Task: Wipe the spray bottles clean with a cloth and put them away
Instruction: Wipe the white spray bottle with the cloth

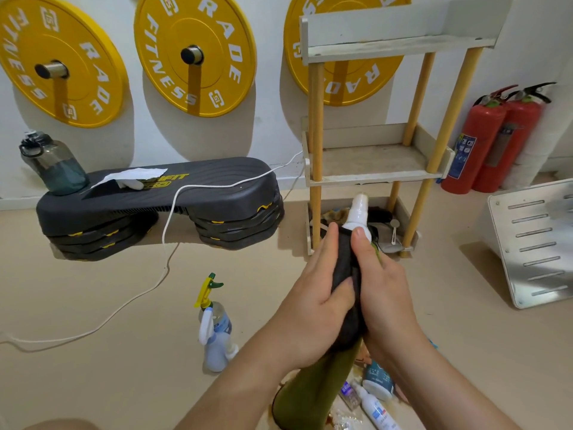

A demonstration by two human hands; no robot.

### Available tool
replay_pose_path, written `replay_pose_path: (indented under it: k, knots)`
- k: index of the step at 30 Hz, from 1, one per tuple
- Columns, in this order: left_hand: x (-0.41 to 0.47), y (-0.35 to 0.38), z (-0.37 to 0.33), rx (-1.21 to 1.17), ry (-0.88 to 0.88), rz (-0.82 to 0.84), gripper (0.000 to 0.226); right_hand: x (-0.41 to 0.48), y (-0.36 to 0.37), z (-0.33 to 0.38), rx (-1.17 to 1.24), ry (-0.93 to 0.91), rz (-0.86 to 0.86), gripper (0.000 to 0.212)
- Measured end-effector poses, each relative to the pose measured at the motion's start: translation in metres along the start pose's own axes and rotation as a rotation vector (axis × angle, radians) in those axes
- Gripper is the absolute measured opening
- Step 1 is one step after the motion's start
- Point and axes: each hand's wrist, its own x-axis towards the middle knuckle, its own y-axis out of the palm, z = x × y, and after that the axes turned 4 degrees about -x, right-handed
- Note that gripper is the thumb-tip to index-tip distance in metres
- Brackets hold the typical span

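Holding a spray bottle [359,212] up in front of me, I have both hands wrapped around it, with a dark cloth [346,274] in between. My left hand [313,296] curls around the cloth from one side. My right hand [386,290] curls around it from the other side, with its thumb up by the bottle's white neck. Only the white top pokes out above my fingers. The green end of the cloth hangs down under my hands. Down to the left of my left hand, a yellow-trigger spray bottle [207,293] and a pale blue spray bottle [215,352] stand close together on the floor. Some small bottles [376,409] lie under my right wrist. Past my fingertips stands a wooden shelf rack [372,178].
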Motion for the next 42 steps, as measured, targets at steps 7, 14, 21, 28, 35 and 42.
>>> replay_pose_path:
  k: [7, 14, 21, 28, 35, 42]
  knots:
    - [-0.004, 0.016, -0.012, -0.221, -0.031, -0.291, 0.061, -0.004, 0.008, -0.013, -0.253, -0.319, -0.088, 0.05]
    - [0.007, 0.004, -0.011, -0.22, -0.141, -0.56, 0.034, -0.013, 0.013, -0.024, -0.575, -0.539, 0.028, 0.04]
    - [0.013, -0.011, -0.01, 0.007, -0.172, -0.499, 0.045, -0.005, 0.009, -0.018, -0.569, -0.432, 0.208, 0.042]
    - [0.006, -0.021, -0.007, 0.306, -0.123, -0.359, 0.041, 0.004, 0.0, -0.001, -0.735, -0.225, 0.363, 0.076]
    - [0.002, -0.02, -0.004, 0.448, 0.136, -0.49, 0.03, -0.005, 0.006, 0.015, -0.214, 0.187, 0.446, 0.051]
    - [0.005, -0.019, -0.01, -0.214, -0.116, -0.561, 0.017, 0.004, -0.005, 0.024, -0.088, 0.185, 0.43, 0.052]
